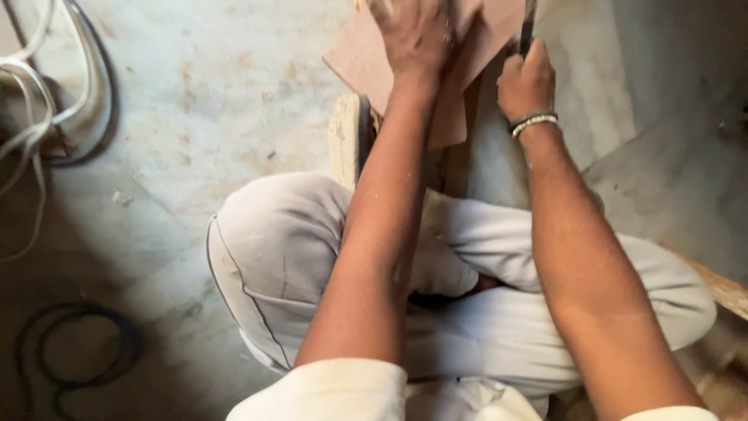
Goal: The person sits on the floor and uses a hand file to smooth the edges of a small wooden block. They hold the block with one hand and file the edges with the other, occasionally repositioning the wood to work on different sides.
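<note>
Wood: a thin reddish-brown board [366,58] lay flat over a pale wooden block [348,136] at the top edge of the stone floor [195,93], just beyond my crossed knees.
Left hand: my left hand [417,35] was spread palm-down on that board, fingers open and flat, pressing it; the fingertips ran out of view at the top.
Right hand: my right hand [527,82] was curled into a fist around a slim dark tool [527,27] that stood upright at the board's right edge; I could not tell what kind of tool it was.
Wrist: a beaded bracelet [533,122] sat just below that fist.
Legs: I sat cross-legged in pale trousers [273,249], forearms reaching out over them.
Block: it stood on edge, touching the board from below, right at my left knee.
Floor, left edge: white cables [27,132] looped there, well apart from the hands.
Floor, lower left corner: a dark coiled cord [78,343] lay in shadow.
Right edge: a strip of bare wood [725,288] showed beside my right knee.
</note>
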